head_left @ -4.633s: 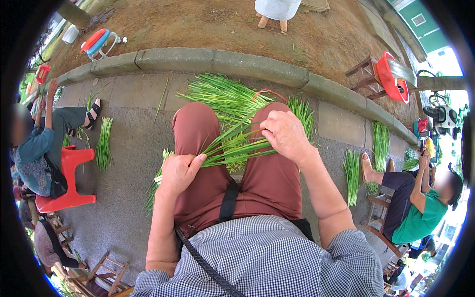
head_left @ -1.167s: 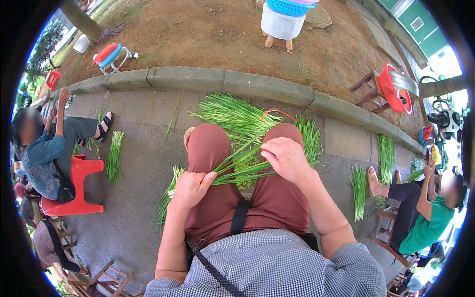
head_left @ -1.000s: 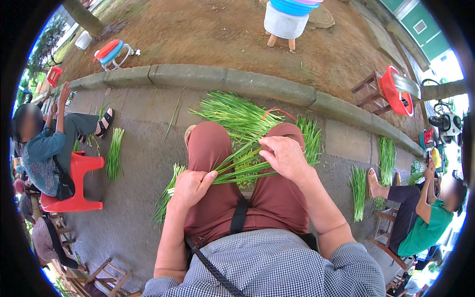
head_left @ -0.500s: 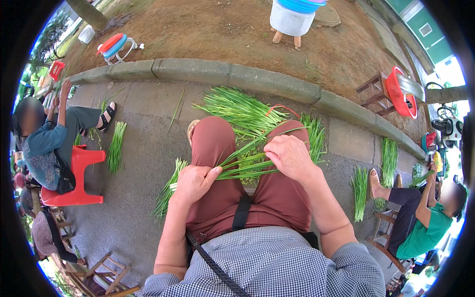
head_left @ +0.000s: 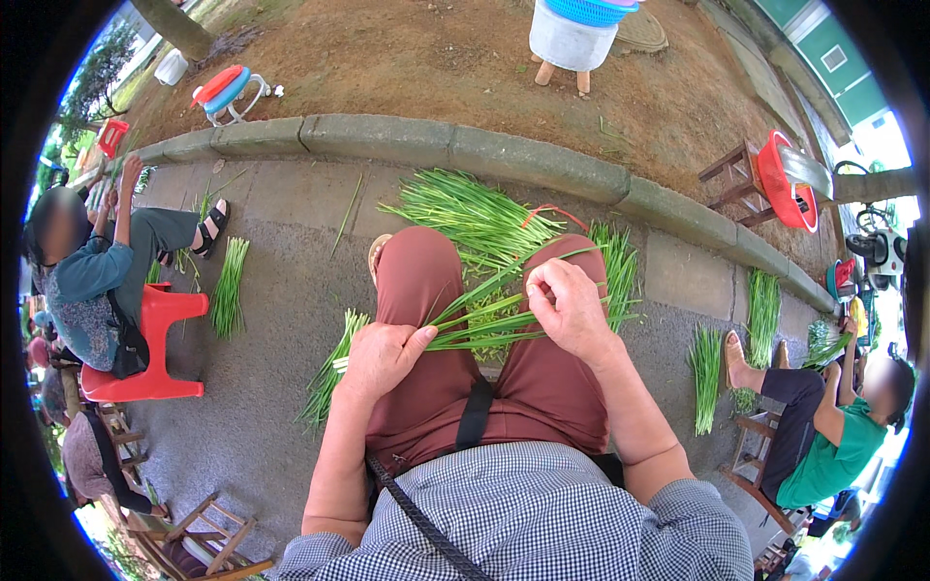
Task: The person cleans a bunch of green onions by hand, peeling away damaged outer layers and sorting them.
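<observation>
My left hand (head_left: 383, 360) is closed around a small bunch of garlic chives (head_left: 470, 337), its pale stem ends poking out on the left and its green leaves spreading right across my thighs. My right hand (head_left: 570, 308) hovers over my right thigh by the leaf tips, thumb and fingers curled together; what they pinch, if anything, is too small to make out. Beyond my knees lies a larger heap of chives (head_left: 455, 208) with a red tie (head_left: 557, 215) at its right end. Another bundle (head_left: 327, 387) rests on the ground beside my left leg, and loose leaves (head_left: 617, 266) lie past my right knee.
A stone kerb (head_left: 407, 140) curves across the far side. A person on a red plastic stool (head_left: 160, 339) sits at left, with a chive bundle (head_left: 229, 290) nearby. At right another person in green (head_left: 838, 441) handles chives, with more bundles (head_left: 705, 378) on the pavement.
My right hand has come off the leaves and shifted slightly right, its fingers curling up. My left hand keeps its hold on the bunch. The person at right has lowered their hands slightly.
</observation>
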